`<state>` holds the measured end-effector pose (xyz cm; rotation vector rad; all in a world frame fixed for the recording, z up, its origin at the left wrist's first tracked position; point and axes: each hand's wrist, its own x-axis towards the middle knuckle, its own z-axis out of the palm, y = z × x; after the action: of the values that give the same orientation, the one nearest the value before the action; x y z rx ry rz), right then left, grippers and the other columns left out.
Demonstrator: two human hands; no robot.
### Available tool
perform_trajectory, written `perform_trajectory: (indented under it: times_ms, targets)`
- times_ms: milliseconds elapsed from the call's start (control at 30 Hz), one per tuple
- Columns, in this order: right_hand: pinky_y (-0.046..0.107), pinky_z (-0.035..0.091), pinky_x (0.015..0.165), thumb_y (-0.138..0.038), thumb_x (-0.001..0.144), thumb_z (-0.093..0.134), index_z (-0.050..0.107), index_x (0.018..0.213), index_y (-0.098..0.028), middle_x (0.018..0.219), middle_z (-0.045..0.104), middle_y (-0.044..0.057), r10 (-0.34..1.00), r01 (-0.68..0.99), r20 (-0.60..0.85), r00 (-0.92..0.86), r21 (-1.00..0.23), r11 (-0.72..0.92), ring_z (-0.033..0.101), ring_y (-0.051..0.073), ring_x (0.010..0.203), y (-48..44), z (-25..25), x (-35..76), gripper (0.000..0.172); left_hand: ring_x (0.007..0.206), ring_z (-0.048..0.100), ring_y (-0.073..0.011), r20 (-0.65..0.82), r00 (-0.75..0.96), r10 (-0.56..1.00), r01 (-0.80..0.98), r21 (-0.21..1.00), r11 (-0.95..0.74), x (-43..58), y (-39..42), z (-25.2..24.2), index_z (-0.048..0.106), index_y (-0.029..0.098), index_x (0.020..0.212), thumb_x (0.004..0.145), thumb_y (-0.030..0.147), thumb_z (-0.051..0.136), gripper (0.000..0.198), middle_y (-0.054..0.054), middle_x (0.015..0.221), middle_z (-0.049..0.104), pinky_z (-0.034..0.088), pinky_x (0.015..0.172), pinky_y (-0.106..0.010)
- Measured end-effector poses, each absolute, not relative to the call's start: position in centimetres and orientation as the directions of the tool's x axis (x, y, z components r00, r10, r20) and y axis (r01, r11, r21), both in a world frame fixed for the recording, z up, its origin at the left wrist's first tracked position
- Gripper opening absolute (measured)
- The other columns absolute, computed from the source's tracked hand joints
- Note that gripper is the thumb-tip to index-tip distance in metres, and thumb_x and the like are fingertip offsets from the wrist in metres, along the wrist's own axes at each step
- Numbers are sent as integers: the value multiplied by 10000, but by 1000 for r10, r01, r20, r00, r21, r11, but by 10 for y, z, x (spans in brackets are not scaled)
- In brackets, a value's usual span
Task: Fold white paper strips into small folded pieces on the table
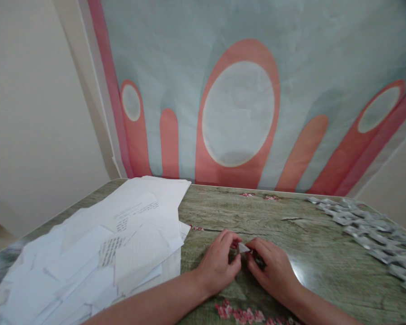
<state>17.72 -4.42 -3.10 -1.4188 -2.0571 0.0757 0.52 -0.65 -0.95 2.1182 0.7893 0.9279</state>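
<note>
A small folded piece of white paper point(243, 248) is pinched between both my hands near the middle of the table point(257, 216). My left hand point(219, 264) curls its fingers around the paper's left side. Fingertips of my right hand point(272, 268) close on the paper's right side. Both hands rest low on the tabletop, wrists toward me.
A loose heap of white paper sheets point(122, 243), some printed, covers the table's left half. Several small folded paper pieces point(368, 230) lie in a row along the right side. A curtain point(237, 99) with red and pale shapes hangs behind the far edge.
</note>
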Motion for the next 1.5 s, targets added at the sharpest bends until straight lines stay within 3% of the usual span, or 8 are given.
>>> perform_trajectory:
  times_ms: [333, 433, 600, 833, 1000, 1300, 1500]
  targets:
    - [296, 373, 654, -155, 796, 529, 554, 910, -210, 782, 602, 10, 824, 817, 513, -241, -350, 457, 542, 179, 703, -44, -34, 177, 129, 914, 525, -143, 350, 573, 742, 193, 822, -536, 6, -5, -13, 508, 176, 946, 718, 25, 505, 274, -27, 961, 514, 457, 820, -237]
    - [304, 372, 674, -134, 798, 514, 561, 904, -211, 803, 614, 16, 814, 825, 524, -250, -325, 463, 551, 183, 724, -43, -35, 179, 140, 891, 532, -152, 337, 555, 760, 261, 798, -544, 6, -6, -12, 516, 179, 938, 738, 72, 530, 227, -25, 941, 537, 451, 800, -248]
    - [308, 366, 691, -123, 817, 486, 585, 897, -197, 806, 622, 29, 798, 837, 524, -299, -257, 483, 551, 186, 747, -41, -34, 181, 148, 845, 545, -174, 315, 531, 787, 438, 692, -573, 4, -7, -7, 558, 199, 928, 745, 144, 569, 192, -9, 895, 595, 426, 770, -280]
    - [307, 353, 704, -118, 839, 491, 610, 918, -204, 793, 616, 27, 791, 845, 462, -400, -150, 514, 541, 181, 761, -38, -33, 184, 167, 866, 549, -182, 324, 564, 759, 525, 568, -633, 4, -3, -10, 626, 221, 879, 754, 168, 589, 141, 3, 870, 634, 407, 808, -294]
    - [305, 347, 687, -106, 823, 529, 615, 915, -196, 806, 607, 30, 761, 835, 444, -472, -51, 548, 522, 182, 748, -37, -32, 188, 155, 898, 532, -181, 343, 606, 718, 552, 469, -690, 1, -2, -9, 641, 227, 887, 768, 176, 608, 133, 9, 879, 639, 399, 822, -306]
    - [317, 348, 666, -136, 753, 663, 602, 912, -190, 801, 573, 3, 753, 823, 336, -565, 176, 540, 497, 182, 722, -39, -31, 187, 179, 920, 518, -179, 351, 779, 520, 509, 131, -851, -2, 0, -10, 628, 187, 881, 871, 200, 514, 115, -23, 861, 617, 410, 827, -336]
    - [330, 350, 641, -134, 703, 687, 609, 841, -161, 805, 567, 22, 749, 811, 315, -584, 267, 520, 486, 192, 713, -45, -28, 177, 160, 918, 523, -199, 325, 821, 469, 491, 17, -871, 2, -3, -10, 606, 145, 868, 888, 153, 462, 146, -50, 858, 605, 436, 819, -340]
